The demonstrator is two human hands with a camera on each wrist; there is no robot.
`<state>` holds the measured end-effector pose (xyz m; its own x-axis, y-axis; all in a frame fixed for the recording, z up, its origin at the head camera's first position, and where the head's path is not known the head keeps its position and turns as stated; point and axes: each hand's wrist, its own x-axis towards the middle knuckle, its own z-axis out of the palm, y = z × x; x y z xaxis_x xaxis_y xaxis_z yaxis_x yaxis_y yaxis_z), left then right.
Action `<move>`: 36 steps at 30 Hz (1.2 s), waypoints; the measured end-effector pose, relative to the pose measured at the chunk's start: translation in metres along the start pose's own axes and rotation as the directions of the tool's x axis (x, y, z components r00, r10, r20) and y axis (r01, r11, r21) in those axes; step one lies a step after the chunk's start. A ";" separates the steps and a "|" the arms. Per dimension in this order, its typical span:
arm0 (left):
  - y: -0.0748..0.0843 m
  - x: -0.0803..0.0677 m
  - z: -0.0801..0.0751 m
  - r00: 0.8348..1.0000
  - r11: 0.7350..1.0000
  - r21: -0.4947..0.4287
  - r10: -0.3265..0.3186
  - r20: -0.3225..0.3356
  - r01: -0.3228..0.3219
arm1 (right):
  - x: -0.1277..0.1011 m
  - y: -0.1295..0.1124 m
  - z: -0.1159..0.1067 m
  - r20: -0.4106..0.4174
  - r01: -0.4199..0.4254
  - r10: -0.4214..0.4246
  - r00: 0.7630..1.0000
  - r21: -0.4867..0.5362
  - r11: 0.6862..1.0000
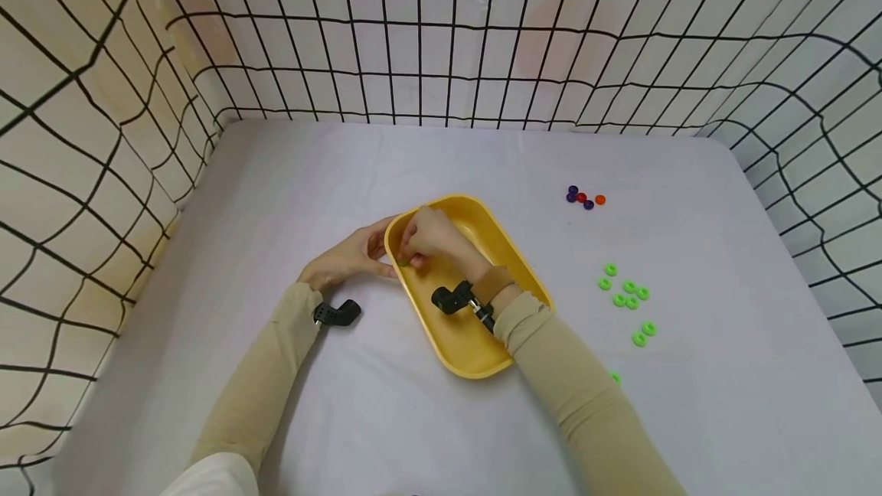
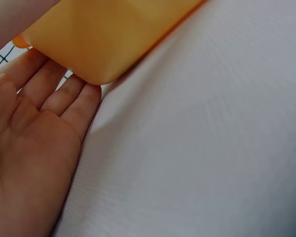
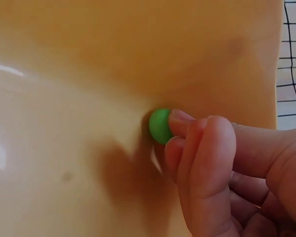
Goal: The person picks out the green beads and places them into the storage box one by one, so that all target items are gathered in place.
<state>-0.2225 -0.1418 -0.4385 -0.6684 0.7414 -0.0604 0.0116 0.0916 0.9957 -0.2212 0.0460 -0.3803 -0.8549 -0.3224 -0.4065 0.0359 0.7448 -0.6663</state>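
one green piece [image 3: 160, 126], closely pinched by the right fingers [image 3: 212, 163].

White tabletop [image 1: 372, 435]. Far side, right of centre: purple beads [image 1: 573, 190], red bead [image 1: 581, 197], orange bead [image 1: 600, 200]. Black netting [image 1: 419, 23] left, far and right.

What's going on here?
A person is working with both hands at a yellow tray on a white surface. The right hand pinches a small green piece inside the tray, near its far end. The left hand rests against the outside of that end. To the tray's right lie loose green rings, with a small cluster of dark, red and orange pieces farther back.
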 end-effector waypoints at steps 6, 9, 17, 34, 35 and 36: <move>-0.003 0.000 0.000 1.000 1.000 -0.009 0.002 -0.005 -0.002 | 0.001 0.001 0.001 -0.003 0.009 -0.009 1.000 0.020 1.000; -0.003 0.001 0.000 1.000 1.000 -0.017 0.012 0.006 -0.012 | 0.002 0.000 0.001 -0.006 -0.003 0.003 1.000 0.026 1.000; -0.002 0.002 0.000 1.000 1.000 -0.009 0.021 0.013 -0.021 | 0.000 -0.005 -0.003 0.003 -0.023 0.023 1.000 -0.007 1.000; -0.006 0.001 0.006 1.000 1.000 0.007 0.012 -0.020 -0.012 | -0.109 0.081 -0.147 -0.355 0.227 -0.104 0.929 0.325 0.918; -0.005 0.001 0.006 1.000 1.000 0.007 0.011 -0.024 -0.011 | -0.120 0.097 -0.154 -0.395 0.203 -0.062 0.916 0.328 0.923; -0.005 0.001 0.006 1.000 1.000 0.012 0.006 -0.029 -0.005 | -0.130 0.115 -0.159 -0.431 0.176 -0.016 0.902 0.334 0.926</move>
<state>-0.2187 -0.1377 -0.4444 -0.6896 0.7223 -0.0526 0.0240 0.0955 0.9951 -0.1884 0.2663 -0.3047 -0.9949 -0.0509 -0.0870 0.0561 0.4376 -0.8974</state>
